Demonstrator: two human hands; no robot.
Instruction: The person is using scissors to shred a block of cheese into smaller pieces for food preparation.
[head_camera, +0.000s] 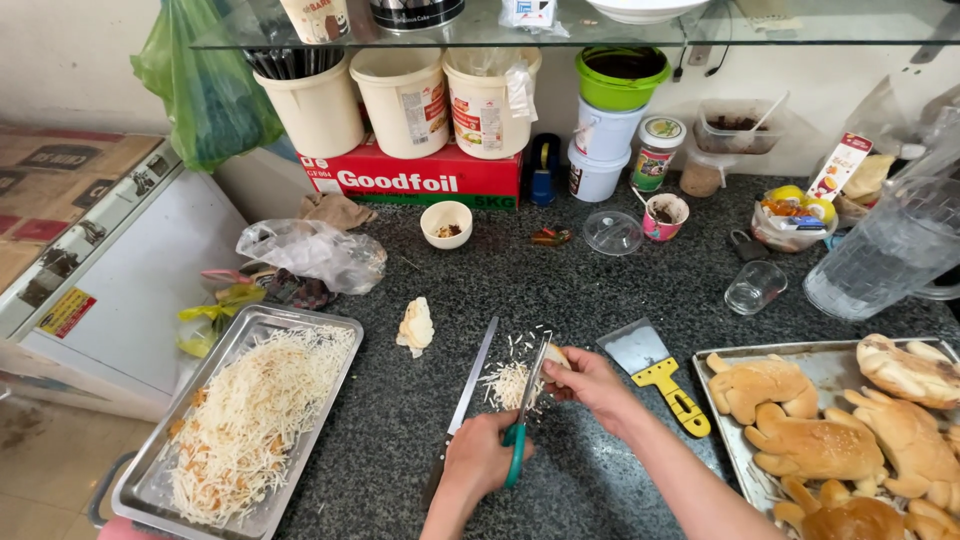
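The left hand (478, 458) is wrapped tight around the green handles of a pair of metal scissors (527, 400). The blades point up and away from the person and sit on each side of a small pale piece of food (556, 353). The right hand (590, 380) pinches that piece with its fingertips and holds it just above the dark speckled stone counter (560, 280).

Under the blades lies a little heap of thin white shreds (508, 382). A long steel knife (463, 405) lies flat on the counter just left of the scissors. A metal scraper with a yellow handle (655, 372) lies close to the right hand.

Far to the left, a shiny metal tray (150, 480) is full of the same pale shreds. On the right, another metal tray (735, 430) holds golden brown buns shaped like animals (815, 445). A small cream lump (416, 326) sits alone on the counter between the 2 trays.
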